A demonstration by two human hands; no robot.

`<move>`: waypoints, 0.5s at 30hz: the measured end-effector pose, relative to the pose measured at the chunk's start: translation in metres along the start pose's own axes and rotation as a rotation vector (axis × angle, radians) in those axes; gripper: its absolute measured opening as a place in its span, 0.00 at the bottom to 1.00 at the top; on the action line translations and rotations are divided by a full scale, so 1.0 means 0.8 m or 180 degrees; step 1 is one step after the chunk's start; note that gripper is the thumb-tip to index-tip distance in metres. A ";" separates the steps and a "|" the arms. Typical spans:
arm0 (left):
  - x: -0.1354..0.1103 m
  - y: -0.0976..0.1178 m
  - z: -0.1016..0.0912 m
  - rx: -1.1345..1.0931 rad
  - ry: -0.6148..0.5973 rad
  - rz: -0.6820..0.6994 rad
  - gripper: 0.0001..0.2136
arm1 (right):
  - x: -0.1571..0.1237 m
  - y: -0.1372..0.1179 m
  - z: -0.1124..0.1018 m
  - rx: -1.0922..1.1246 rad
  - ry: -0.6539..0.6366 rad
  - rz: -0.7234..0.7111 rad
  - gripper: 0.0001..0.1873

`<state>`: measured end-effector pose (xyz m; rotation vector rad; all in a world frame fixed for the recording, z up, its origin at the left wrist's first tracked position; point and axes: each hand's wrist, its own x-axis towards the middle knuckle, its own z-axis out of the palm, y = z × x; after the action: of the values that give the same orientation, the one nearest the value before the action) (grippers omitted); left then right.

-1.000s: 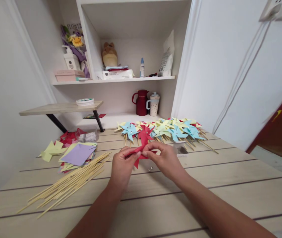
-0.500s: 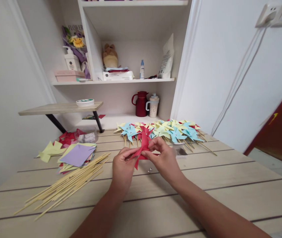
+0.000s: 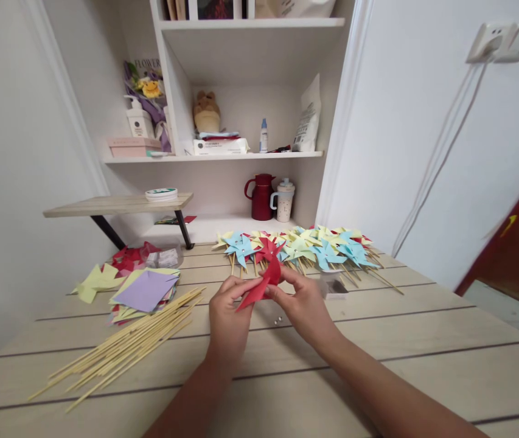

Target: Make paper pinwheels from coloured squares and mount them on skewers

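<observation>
A red paper pinwheel, its blades partly folded, is held above the table between both hands. My left hand pinches its left side between thumb and fingers. From the right, my right hand grips the paper with thumb and fingertips. Just below the hands lie small shiny metal pieces on the wood. Behind them rests a row of finished-looking pinwheels on sticks, among them a blue pinwheel and a pale yellow one. Close to my right hand stands a small clear box with dark contents.
Thin wooden sticks lie in a bundle at the left. Behind them are stacked paper squares, a yellow cut-paper piece and a clear container. A low raised shelf stands at the back left; a red jug is at the back.
The red paper has been turned and folded in my fingers, so its outline is narrower. Both hands stay close together on it. The view has tilted slightly upward.
</observation>
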<state>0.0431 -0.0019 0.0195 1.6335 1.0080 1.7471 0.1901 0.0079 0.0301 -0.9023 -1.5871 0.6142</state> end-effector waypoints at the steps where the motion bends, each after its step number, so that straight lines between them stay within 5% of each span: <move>1: 0.000 -0.001 0.000 -0.0001 0.0003 0.0016 0.10 | 0.000 0.000 0.000 -0.0015 0.0014 -0.0043 0.06; 15: -0.001 -0.002 0.002 -0.0133 0.0029 -0.0303 0.11 | 0.000 0.004 0.006 -0.0198 0.0166 -0.0214 0.04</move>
<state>0.0448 -0.0010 0.0178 1.5281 1.0296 1.7029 0.1863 0.0107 0.0265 -0.9003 -1.5903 0.4929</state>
